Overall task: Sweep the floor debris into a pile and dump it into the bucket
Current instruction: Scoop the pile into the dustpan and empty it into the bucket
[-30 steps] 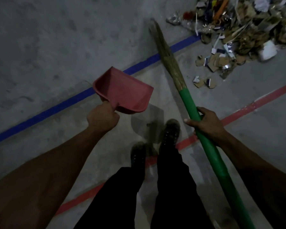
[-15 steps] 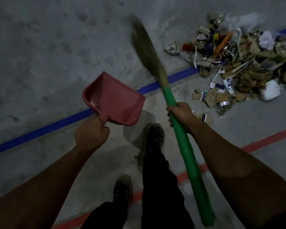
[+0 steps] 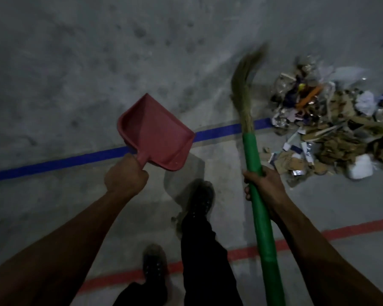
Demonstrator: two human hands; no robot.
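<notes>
- The left hand [image 3: 126, 176] was clenched around the short handle of a red plastic dustpan [image 3: 156, 134], which it held above the floor with the open mouth turned away from the person and tilted up to the left.
- The right hand [image 3: 264, 187] gripped the green handle of a grass broom [image 3: 253, 155], fingers [image 3: 247, 176] wrapped around it; the bristle head pointed away, blurred, just left of the debris.
- The debris pile [image 3: 332, 131] lay on the concrete floor [image 3: 75, 62] at the right, ahead of the right hand: torn cardboard, paper scraps, shiny wrappers, an orange piece and a white plastic container at its near edge.
- A blue floor line [image 3: 53, 164] ran across under the dustpan and reached the pile; a red floor line [image 3: 341, 231] crossed nearer the person.
- Two dark shoes and black trousers showed between the arms, one foot [image 3: 200, 195] ahead of the other.
- No bucket appeared in view.
</notes>
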